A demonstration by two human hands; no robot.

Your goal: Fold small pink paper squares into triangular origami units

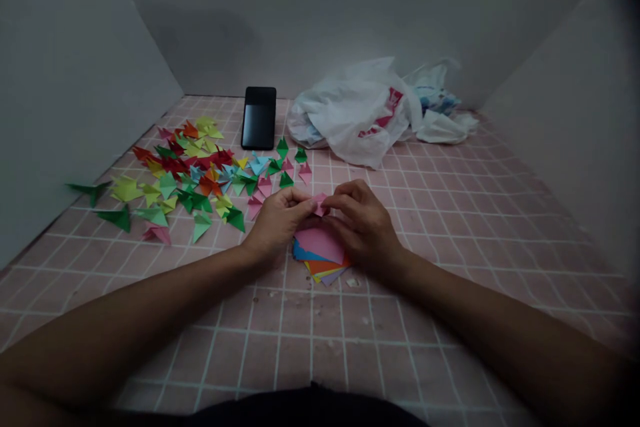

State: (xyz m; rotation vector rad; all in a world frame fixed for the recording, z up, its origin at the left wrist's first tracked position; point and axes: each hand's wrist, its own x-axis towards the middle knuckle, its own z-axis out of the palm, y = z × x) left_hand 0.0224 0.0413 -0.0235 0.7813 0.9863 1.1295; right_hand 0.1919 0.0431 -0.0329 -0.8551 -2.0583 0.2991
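Between my two hands is a small folded piece of pink origami paper [321,205]. My left hand [280,217] pinches it with thumb and fingers from the left. From the right, my right hand [367,223] grips its other edge with closed fingertips. Just below the hands lies a fanned stack of coloured paper squares [320,245], pink on top, with blue, orange, yellow and lilac edges showing. Part of the stack is covered by my right hand. Several folded paper cranes [200,200] in green, red, yellow, blue and pink lie to the left of my left hand.
A black phone [259,118] leans upright at the back. Right of it sits a crumpled white plastic bag [357,113] with red print, beside a blue-and-white packet [437,97]. Pale walls enclose the pink tiled-pattern surface [480,227] at the left, back and right.
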